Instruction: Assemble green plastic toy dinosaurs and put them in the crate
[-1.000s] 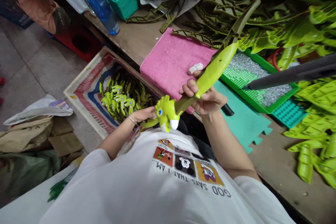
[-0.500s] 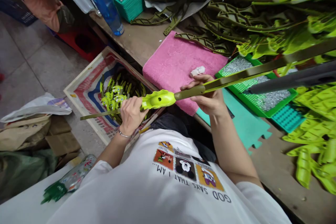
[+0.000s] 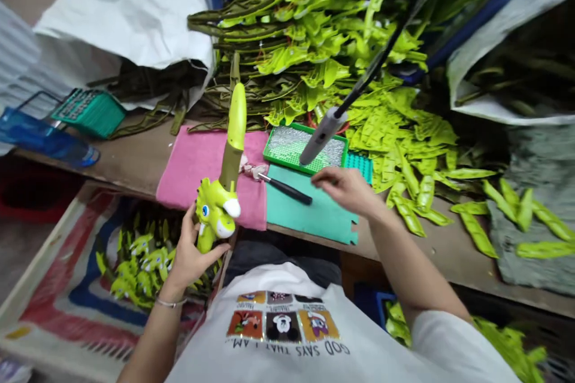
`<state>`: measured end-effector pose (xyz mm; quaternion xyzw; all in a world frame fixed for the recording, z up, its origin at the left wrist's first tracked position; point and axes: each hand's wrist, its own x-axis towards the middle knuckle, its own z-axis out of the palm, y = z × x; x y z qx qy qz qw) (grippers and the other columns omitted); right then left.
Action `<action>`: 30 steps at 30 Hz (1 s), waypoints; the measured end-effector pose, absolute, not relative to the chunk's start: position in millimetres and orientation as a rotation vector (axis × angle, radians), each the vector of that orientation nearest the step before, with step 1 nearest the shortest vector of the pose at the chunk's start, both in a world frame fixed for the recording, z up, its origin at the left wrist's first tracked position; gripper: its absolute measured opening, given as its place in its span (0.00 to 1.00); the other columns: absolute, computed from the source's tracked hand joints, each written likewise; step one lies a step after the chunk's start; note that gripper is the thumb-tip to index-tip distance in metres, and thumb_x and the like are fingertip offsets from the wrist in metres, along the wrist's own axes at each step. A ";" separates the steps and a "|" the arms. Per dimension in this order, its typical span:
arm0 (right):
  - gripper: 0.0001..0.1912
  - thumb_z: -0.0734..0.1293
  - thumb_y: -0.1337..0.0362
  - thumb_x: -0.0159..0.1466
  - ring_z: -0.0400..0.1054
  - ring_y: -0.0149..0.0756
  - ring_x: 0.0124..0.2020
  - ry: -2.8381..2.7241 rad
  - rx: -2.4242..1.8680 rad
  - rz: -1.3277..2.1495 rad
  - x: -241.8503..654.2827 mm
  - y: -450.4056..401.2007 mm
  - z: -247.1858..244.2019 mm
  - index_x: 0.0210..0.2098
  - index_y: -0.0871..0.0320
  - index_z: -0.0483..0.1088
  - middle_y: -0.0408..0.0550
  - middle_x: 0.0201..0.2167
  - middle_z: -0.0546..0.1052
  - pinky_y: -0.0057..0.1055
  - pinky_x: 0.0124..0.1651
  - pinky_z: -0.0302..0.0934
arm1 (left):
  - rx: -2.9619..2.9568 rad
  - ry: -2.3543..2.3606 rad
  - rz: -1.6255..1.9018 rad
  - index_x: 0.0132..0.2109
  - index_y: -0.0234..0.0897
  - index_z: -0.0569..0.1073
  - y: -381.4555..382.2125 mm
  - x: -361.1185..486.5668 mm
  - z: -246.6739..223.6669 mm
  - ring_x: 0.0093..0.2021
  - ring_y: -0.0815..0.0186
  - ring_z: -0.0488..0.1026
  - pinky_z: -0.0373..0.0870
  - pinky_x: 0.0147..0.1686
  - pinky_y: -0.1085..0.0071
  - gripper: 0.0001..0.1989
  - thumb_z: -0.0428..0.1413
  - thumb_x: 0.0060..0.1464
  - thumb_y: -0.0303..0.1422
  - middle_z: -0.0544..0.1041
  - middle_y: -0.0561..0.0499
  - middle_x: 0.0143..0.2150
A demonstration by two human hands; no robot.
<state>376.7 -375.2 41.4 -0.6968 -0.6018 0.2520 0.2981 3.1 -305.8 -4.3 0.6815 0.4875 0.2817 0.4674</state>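
My left hand grips a toy dinosaur head, bright green with a blue eye and white horn tips. An olive shaft with a rounded green end rises from it, above the pink cloth. My right hand hovers over the teal mat, its fingers curled and drawn together; anything between them is too small to make out. Just above that hand hangs a grey pen-shaped power tool on a dark cord. Behind it lies a green tray of small silvery pieces. A black-handled tool rests on the mat.
Heaps of green plastic parts and long olive strips cover the back of the bench. At lower left, a crate holds several similar heads. A blue bottle lies beside stacked teal trays. White sacks stand behind.
My view has swung right toward the bench. The toy, held level between both hands before, now stands up in my left hand alone. My right hand has left it and moved right.
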 end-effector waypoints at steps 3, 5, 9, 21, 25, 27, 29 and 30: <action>0.14 0.60 0.70 0.60 0.76 0.44 0.37 -1.368 -2.185 0.156 446.4 -346.2 31.6 0.37 0.57 0.77 0.52 0.36 0.82 0.43 0.44 0.69 | 1.530 1.143 0.651 0.61 0.39 0.62 -289.6 23.2 0.6 0.39 0.62 0.76 0.75 0.40 0.66 0.43 0.70 0.39 0.40 0.76 0.47 0.47; 0.15 0.60 0.71 0.60 0.75 0.48 0.40 -1.376 -2.347 -0.017 480.0 -317.7 25.2 0.40 0.59 0.77 0.57 0.40 0.82 0.45 0.45 0.66 | 1.442 1.088 0.678 0.53 0.39 0.68 -279.8 36.3 1.9 0.30 0.66 0.71 0.72 0.34 0.68 0.33 0.69 0.40 0.41 0.74 0.53 0.35; 0.14 0.63 0.70 0.60 0.72 0.53 0.45 -1.633 -2.523 -0.037 507.9 -269.5 13.2 0.42 0.62 0.77 0.62 0.39 0.81 0.45 0.47 0.62 | 1.355 0.887 0.755 0.36 0.39 0.68 -267.0 60.9 6.3 0.28 0.67 0.65 0.66 0.30 0.69 0.14 0.63 0.45 0.38 0.67 0.55 0.26; 0.06 0.68 0.66 0.59 0.72 0.47 0.46 -1.611 -2.660 0.289 524.0 -226.1 -4.2 0.34 0.63 0.75 0.55 0.38 0.79 0.44 0.54 0.57 | 0.969 0.905 0.806 0.34 0.39 0.70 -276.7 109.6 -0.7 0.29 0.69 0.69 0.67 0.31 0.72 0.15 0.64 0.36 0.30 0.71 0.56 0.29; 0.06 0.70 0.67 0.56 0.71 0.53 0.46 -1.581 -2.552 0.206 531.1 -236.5 -9.2 0.34 0.58 0.78 0.54 0.36 0.80 0.50 0.54 0.58 | 0.882 0.901 0.825 0.35 0.39 0.71 -282.5 114.5 -7.5 0.28 0.70 0.68 0.67 0.31 0.72 0.16 0.64 0.34 0.28 0.72 0.56 0.28; 0.08 0.68 0.68 0.56 0.71 0.55 0.46 -1.554 -2.498 0.134 533.0 -244.3 -12.4 0.34 0.57 0.79 0.55 0.35 0.80 0.52 0.54 0.58 | 0.856 0.912 0.836 0.34 0.39 0.71 -285.1 115.9 -9.7 0.28 0.71 0.68 0.66 0.30 0.73 0.16 0.64 0.33 0.28 0.72 0.57 0.28; 0.10 0.66 0.69 0.58 0.72 0.55 0.47 -1.539 -2.433 0.103 532.9 -251.9 -15.1 0.35 0.58 0.79 0.56 0.37 0.81 0.51 0.54 0.59 | 0.836 0.917 0.838 0.34 0.38 0.70 -287.7 117.5 -11.1 0.27 0.71 0.68 0.66 0.30 0.73 0.16 0.64 0.33 0.28 0.72 0.57 0.28; 0.10 0.65 0.69 0.59 0.73 0.54 0.47 -1.530 -2.390 0.112 532.0 -255.3 -16.0 0.35 0.58 0.79 0.56 0.38 0.81 0.50 0.54 0.60 | 0.826 0.920 0.841 0.34 0.38 0.70 -289.1 118.3 -11.5 0.27 0.71 0.68 0.66 0.30 0.73 0.16 0.64 0.33 0.28 0.72 0.57 0.28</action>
